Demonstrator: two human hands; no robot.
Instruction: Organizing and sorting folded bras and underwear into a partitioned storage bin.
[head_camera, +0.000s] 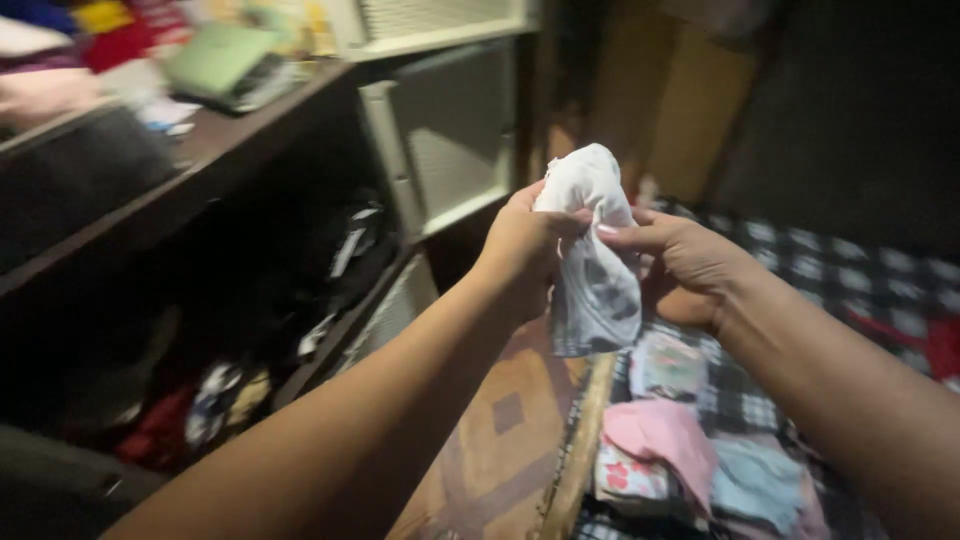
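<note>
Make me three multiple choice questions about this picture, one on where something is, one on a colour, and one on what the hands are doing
1. Where does the small stack of folded clothes lie?
A. On the checked cover, below the hands
B. On the top shelf at the left
C. On the wooden floor

2. What colour is the folded piece on top of that stack, the pink piece?
A. Green
B. Pink
C. Black

3. How is the white cloth held?
A. It lies loose on the bed
B. The right hand alone holds it
C. Both hands grip it in the air

Answers:
1 A, the stack sits on the black and white checked cover at the lower right.
2 B, its top layer is plainly pink.
3 C, the left hand and the right hand both close their fingers on it.
</note>
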